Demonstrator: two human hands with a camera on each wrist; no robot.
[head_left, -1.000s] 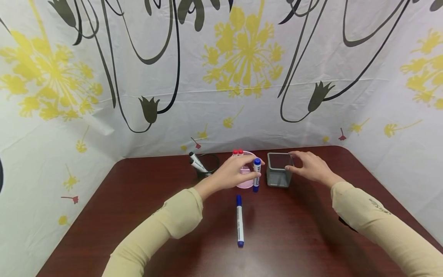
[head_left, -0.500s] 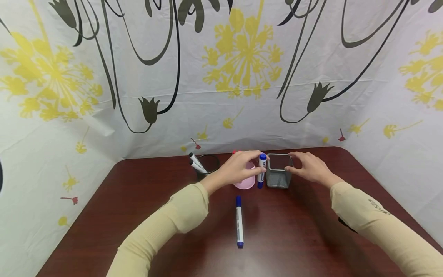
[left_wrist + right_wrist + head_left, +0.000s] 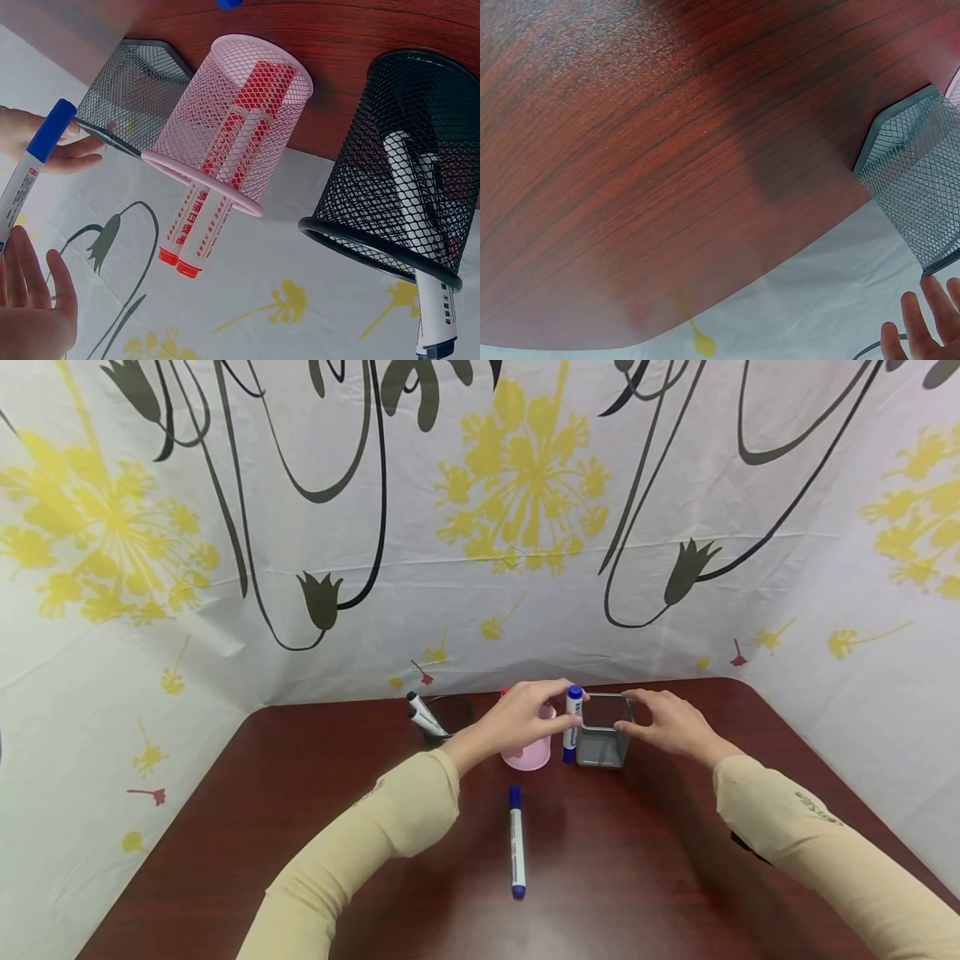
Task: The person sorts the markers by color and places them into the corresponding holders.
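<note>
My left hand (image 3: pixel 513 720) pinches a blue-capped marker (image 3: pixel 570 745) upright between thumb and fingers, in front of the left side of a grey square mesh pen holder (image 3: pixel 602 750). In the left wrist view this marker (image 3: pixel 30 165) slants beside the open end of that holder. My right hand (image 3: pixel 667 724) holds the grey holder at its right rim, thumb in front and fingers behind. Fingertips (image 3: pixel 930 289) meet the rim in the right wrist view. A second blue-capped marker (image 3: pixel 517 843) lies lengthwise on the table, nearer to me.
Left of the grey holder stands a pink mesh pen holder (image 3: pixel 285 82) with two red-capped markers (image 3: pixel 217 172). Further left is a black round mesh holder (image 3: pixel 360 150) with black-capped markers (image 3: pixel 426 714). A patterned cloth (image 3: pixel 375 643) hangs behind the dark red table (image 3: pixel 337 793).
My left hand has carried the blue-capped marker right and slightly up, from in front of the pink holder to the grey holder's left side. My right hand stays at the grey holder.
</note>
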